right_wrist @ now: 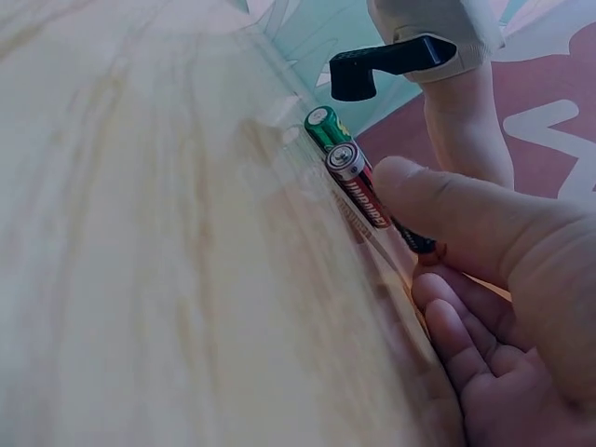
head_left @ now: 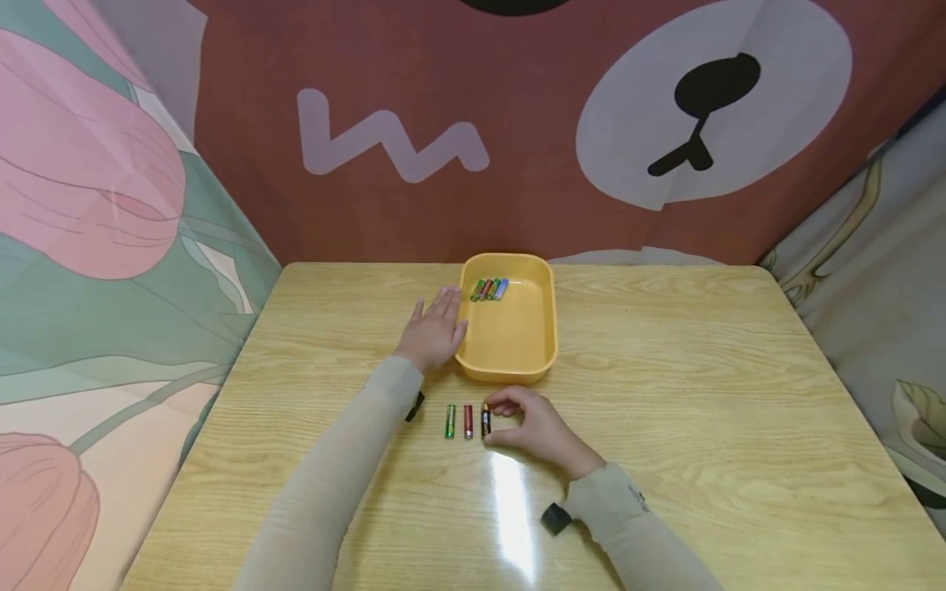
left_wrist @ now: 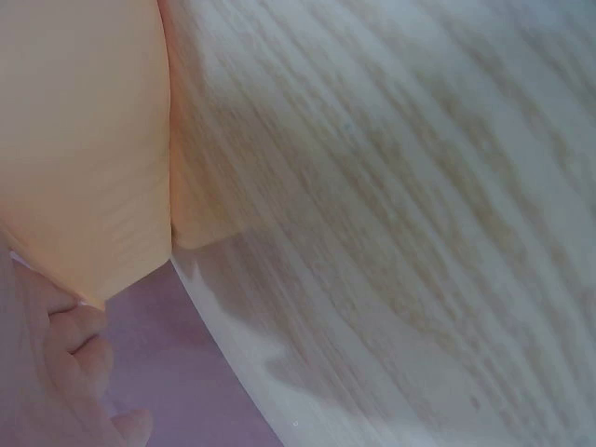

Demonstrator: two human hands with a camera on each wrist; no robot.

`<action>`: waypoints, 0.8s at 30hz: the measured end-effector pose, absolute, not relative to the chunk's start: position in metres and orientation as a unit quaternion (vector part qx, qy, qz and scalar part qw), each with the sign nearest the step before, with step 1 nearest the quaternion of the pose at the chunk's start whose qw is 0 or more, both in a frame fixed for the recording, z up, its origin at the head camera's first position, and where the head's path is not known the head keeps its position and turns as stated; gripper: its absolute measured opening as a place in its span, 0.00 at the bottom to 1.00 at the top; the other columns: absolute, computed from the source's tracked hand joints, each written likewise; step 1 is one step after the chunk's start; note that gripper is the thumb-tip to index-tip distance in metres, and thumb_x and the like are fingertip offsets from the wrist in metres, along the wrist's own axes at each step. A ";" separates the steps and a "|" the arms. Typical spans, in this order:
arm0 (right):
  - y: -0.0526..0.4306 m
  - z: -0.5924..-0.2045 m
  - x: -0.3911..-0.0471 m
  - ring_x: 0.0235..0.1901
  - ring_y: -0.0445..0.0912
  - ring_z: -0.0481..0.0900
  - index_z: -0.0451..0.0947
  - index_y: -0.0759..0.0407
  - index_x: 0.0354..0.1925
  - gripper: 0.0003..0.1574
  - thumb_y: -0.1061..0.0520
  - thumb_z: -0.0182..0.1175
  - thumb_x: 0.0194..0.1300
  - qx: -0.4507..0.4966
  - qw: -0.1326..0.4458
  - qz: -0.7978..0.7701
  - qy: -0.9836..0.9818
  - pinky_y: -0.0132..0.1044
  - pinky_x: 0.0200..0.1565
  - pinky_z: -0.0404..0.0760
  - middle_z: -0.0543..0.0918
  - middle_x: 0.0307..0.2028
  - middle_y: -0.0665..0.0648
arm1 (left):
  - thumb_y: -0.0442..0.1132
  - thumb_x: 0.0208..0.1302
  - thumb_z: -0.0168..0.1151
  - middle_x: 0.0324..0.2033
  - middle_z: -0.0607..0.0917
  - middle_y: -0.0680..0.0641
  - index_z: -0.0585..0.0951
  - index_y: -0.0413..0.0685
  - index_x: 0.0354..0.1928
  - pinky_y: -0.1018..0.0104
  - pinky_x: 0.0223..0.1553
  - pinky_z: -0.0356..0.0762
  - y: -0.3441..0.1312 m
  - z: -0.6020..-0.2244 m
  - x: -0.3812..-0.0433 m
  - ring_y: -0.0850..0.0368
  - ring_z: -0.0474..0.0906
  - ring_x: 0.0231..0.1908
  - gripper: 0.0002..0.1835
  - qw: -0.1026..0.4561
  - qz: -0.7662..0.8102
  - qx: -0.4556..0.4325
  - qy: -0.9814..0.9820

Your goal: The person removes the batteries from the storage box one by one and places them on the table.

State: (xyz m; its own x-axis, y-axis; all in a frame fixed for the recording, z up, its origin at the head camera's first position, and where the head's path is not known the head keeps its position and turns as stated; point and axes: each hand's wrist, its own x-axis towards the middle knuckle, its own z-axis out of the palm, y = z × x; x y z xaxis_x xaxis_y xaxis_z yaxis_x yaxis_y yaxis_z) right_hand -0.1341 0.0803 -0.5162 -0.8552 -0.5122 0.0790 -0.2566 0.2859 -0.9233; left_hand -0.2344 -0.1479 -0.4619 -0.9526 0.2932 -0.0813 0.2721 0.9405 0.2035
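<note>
Three batteries stand in a row on the table before the tray: a green one (head_left: 450, 421), a red one (head_left: 468, 421) and a black one with a copper-coloured end (head_left: 485, 420). My right hand (head_left: 535, 423) pinches the black battery end to end, thumb at the near end and fingertips at the far end. In the right wrist view the thumb partly hides this black battery (right_wrist: 416, 240). My left hand (head_left: 434, 330) lies with straight fingers against the left side of the yellow tray (head_left: 513, 341). The tray wall (left_wrist: 88, 140) fills the upper left of the left wrist view.
Several batteries (head_left: 489, 290) lie side by side in the tray's far left corner. The wooden table (head_left: 665, 353) ends at a brown printed cloth (head_left: 517, 213) behind the tray. Printed curtains (head_left: 111, 328) hang on both sides.
</note>
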 end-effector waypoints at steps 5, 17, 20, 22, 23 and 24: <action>0.079 -0.517 -0.134 0.45 0.49 0.82 0.83 0.60 0.52 0.32 0.57 0.82 0.48 -0.249 0.104 -0.535 0.801 0.39 0.52 0.82 0.85 0.47 0.54 | 0.52 0.82 0.33 0.80 0.46 0.47 0.42 0.45 0.81 0.46 0.78 0.36 -0.149 -0.460 -0.234 0.53 0.38 0.79 0.35 0.060 0.097 0.142 0.983; 0.078 -0.518 -0.132 0.43 0.46 0.81 0.84 0.60 0.51 0.32 0.57 0.82 0.47 -0.249 0.089 -0.522 0.811 0.36 0.50 0.82 0.84 0.45 0.51 | 0.53 0.82 0.33 0.80 0.46 0.47 0.42 0.45 0.82 0.45 0.78 0.36 -0.147 -0.459 -0.234 0.53 0.38 0.79 0.35 0.062 0.091 0.140 0.984; 0.077 -0.518 -0.133 0.43 0.45 0.81 0.84 0.60 0.52 0.32 0.58 0.82 0.47 -0.249 0.089 -0.519 0.813 0.36 0.50 0.82 0.83 0.45 0.51 | 0.52 0.82 0.33 0.80 0.46 0.47 0.42 0.45 0.81 0.45 0.77 0.36 -0.147 -0.459 -0.234 0.53 0.38 0.79 0.35 0.059 0.092 0.140 0.984; 0.078 -0.519 -0.133 0.43 0.45 0.80 0.84 0.60 0.52 0.32 0.58 0.82 0.47 -0.249 0.089 -0.517 0.814 0.36 0.50 0.82 0.83 0.45 0.51 | 0.52 0.82 0.33 0.80 0.46 0.47 0.42 0.45 0.81 0.45 0.77 0.36 -0.148 -0.460 -0.234 0.53 0.38 0.79 0.35 0.058 0.093 0.141 0.984; 0.078 -0.519 -0.133 0.43 0.45 0.80 0.84 0.60 0.52 0.32 0.58 0.82 0.47 -0.250 0.089 -0.515 0.815 0.36 0.50 0.82 0.83 0.45 0.51 | 0.52 0.82 0.33 0.80 0.46 0.47 0.42 0.45 0.81 0.45 0.77 0.36 -0.148 -0.460 -0.234 0.53 0.38 0.79 0.35 0.058 0.095 0.141 0.984; 0.078 -0.519 -0.134 0.43 0.45 0.80 0.83 0.60 0.52 0.32 0.59 0.82 0.47 -0.251 0.089 -0.514 0.816 0.35 0.50 0.82 0.83 0.45 0.51 | 0.52 0.82 0.33 0.81 0.46 0.47 0.42 0.45 0.82 0.46 0.77 0.35 -0.148 -0.460 -0.234 0.53 0.38 0.79 0.35 0.058 0.096 0.140 0.984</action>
State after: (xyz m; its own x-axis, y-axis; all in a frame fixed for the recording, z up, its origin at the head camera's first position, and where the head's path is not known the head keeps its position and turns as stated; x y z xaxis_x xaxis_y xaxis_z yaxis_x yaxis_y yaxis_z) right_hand -0.1336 0.0777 -0.5190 -0.8588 -0.4997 0.1129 -0.3177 0.3467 -0.8825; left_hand -0.2345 -0.1475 -0.4604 -0.9538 0.2873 -0.0874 0.2650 0.9421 0.2055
